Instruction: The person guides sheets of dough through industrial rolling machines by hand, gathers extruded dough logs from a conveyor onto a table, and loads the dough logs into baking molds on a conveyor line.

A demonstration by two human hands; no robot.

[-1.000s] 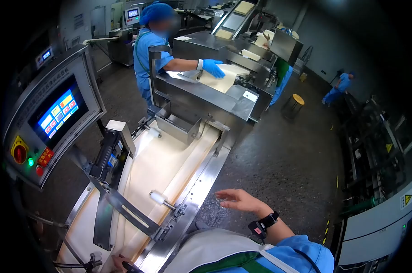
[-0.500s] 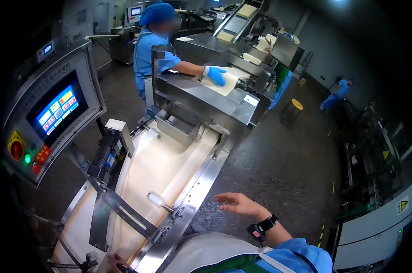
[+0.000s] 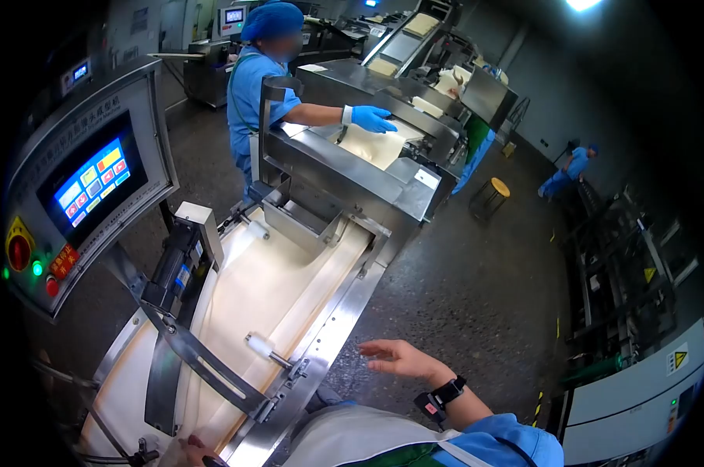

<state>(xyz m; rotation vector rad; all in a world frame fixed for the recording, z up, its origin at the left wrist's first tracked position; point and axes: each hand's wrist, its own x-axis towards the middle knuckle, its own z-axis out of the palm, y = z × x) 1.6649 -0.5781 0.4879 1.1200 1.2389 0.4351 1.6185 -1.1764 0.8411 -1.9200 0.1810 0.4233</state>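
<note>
My right hand point(image 3: 402, 359) is in the air beside the machine's metal side rail point(image 3: 332, 335), fingers stretched out and nothing in them. Low at the frame's bottom, my left hand point(image 3: 199, 450) is at the near end of a rolled strip of dough point(image 3: 191, 397) on the conveyor. Only part of that hand shows, and its fingertips are unclear. A wide sheet of pale dough point(image 3: 262, 268) covers the belt and gathers towards a curved metal plate point(image 3: 163, 381). A white roller point(image 3: 260, 344) sits over the dough near the rail.
A control panel point(image 3: 91, 183) with a lit screen stands at left. Across the machine, a co-worker point(image 3: 262, 93) in a blue cap holds a gloved hand point(image 3: 373, 119) over another dough sheet point(image 3: 371, 145). A stool point(image 3: 489, 194) and a distant person point(image 3: 574, 167) are to the right.
The co-worker's gloved hand has lifted off the dough sheet. The view has shifted slightly. My right hand keeps about the same pose, and my left hand stays by the strip.
</note>
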